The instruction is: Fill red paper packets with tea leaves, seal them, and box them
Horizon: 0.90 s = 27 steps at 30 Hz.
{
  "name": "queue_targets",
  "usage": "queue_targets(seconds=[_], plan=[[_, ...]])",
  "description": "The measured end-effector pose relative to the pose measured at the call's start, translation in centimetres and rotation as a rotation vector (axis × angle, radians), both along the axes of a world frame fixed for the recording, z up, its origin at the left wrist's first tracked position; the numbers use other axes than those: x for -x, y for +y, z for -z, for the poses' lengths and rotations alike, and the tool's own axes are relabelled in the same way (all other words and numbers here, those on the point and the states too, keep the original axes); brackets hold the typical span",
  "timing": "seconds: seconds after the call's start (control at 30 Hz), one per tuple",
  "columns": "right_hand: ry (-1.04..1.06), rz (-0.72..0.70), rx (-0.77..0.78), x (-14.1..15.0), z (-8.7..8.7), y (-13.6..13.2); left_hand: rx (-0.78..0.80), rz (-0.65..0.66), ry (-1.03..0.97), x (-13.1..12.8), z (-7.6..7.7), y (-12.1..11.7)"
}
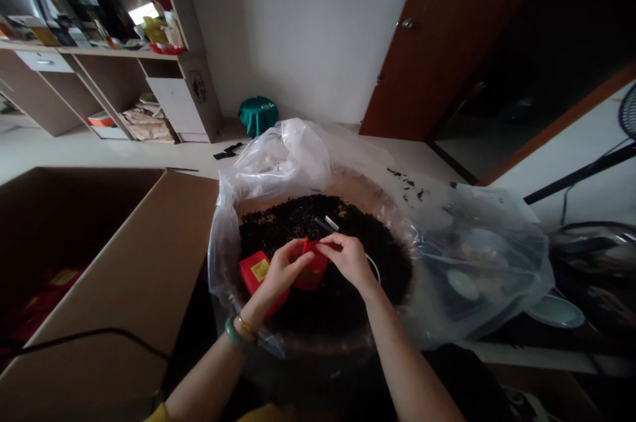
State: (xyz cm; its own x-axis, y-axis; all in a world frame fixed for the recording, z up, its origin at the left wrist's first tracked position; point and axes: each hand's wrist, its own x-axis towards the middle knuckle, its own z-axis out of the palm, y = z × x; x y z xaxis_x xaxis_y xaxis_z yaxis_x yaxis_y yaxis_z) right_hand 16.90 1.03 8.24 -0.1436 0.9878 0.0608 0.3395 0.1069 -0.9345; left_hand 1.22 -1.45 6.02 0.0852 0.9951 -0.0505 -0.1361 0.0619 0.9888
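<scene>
Both my hands are at a small red packet [311, 271] above a round tub [365, 191] full of dark, dry, leaf-like material [382, 256]. My left hand [288, 266] pinches the packet's upper left edge, where a red flap sticks up. Thumb and forefinger of my right hand [348, 258] grip its upper right edge. Under my left wrist lies a red box with a yellow label [256, 271], partly covered by my arm. A black and silver tool [328, 223] rests on the dark material just beyond my hands; its kind is unclear.
Clear plastic sheeting [223, 223] lines the tub and spreads right over dishes [462, 284]. On the left, an open cardboard box [163, 243] holds red packets [50, 289]. A green covered stool [258, 116] stands by the wall. Dark scraps [407, 182] lie on the floor.
</scene>
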Motion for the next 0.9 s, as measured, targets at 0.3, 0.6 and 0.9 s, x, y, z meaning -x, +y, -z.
queue_targets(seconds=[0.3,0.6,0.9], plan=[[0.02,-0.021,0.061,-0.1,0.3,0.2,0.094,-0.137,-0.019,0.2,-0.8,0.7],[-0.076,-0.018,-0.133,0.9,1.1,-0.2,0.291,0.086,-0.23,-0.5,0.1,-0.2],[-0.649,0.213,-0.187,-2.3,4.0,3.5,0.352,-0.011,-0.232,-0.3,0.7,-0.1]])
